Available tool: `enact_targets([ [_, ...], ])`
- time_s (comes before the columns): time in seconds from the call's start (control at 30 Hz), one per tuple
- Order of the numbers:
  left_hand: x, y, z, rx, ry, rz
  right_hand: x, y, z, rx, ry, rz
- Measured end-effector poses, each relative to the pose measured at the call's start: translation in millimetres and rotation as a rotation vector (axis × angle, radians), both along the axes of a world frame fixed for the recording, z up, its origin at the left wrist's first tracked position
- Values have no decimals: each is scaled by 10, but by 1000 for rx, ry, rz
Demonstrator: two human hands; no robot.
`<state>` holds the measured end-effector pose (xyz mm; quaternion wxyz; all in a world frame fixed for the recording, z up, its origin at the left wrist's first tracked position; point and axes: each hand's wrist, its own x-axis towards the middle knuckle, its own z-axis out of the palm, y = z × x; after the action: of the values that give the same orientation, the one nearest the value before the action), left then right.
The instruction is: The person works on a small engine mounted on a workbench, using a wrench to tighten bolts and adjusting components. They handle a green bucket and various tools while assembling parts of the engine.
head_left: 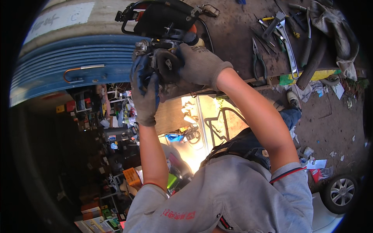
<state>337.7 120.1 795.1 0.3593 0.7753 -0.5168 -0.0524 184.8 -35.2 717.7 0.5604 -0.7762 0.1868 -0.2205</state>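
A small dark machine with metal fittings (pixel 149 47) and a black upper assembly with orange parts (pixel 159 21) lies at the top middle, on the edge of a stained workbench (pixel 229 27). My left hand (pixel 144 87), in a grey-and-blue glove, is closed on the machine's lower left side, partly hiding it. My right hand (pixel 199 64), in a grey knit glove, has its fingers curled on a curved black part (pixel 167 68) at the machine's front. The exact grip of its fingertips is hidden.
Pliers (pixel 257 62), an adjustable wrench (pixel 289 50), other tools and grey cloth (pixel 330 31) lie at the bench's right. A blue ribbed shutter (pixel 46 73) borders the left. Below are cluttered shelves (pixel 128 174), a littered floor (pixel 326 120) and a car wheel (pixel 341 192).
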Motion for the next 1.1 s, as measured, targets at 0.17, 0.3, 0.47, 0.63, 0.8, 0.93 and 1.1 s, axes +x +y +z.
enact_targets([
  [0.17,-153,-158,-41,11,-274,-115,141,3,-170,-126,-31,-118],
  [0.3,-186,-182,-96,3,-365,-68,68,-52,-91,-126,-23,27],
  [0.47,-125,-190,-131,-34,-392,-67,-14,-53,-112,-218,-58,-167],
  [0.63,-113,-210,-169,-79,-423,-60,71,-103,-18,-193,-65,-216],
  [0.8,-82,-243,-199,-122,-436,-35,116,-116,28,-186,-30,-250],
  [0.93,-111,-260,-218,-162,-460,-62,128,-132,101,-194,-23,-198],
  [1.1,-122,-294,-224,-131,-605,-64,204,-164,91,-315,10,-189],
])
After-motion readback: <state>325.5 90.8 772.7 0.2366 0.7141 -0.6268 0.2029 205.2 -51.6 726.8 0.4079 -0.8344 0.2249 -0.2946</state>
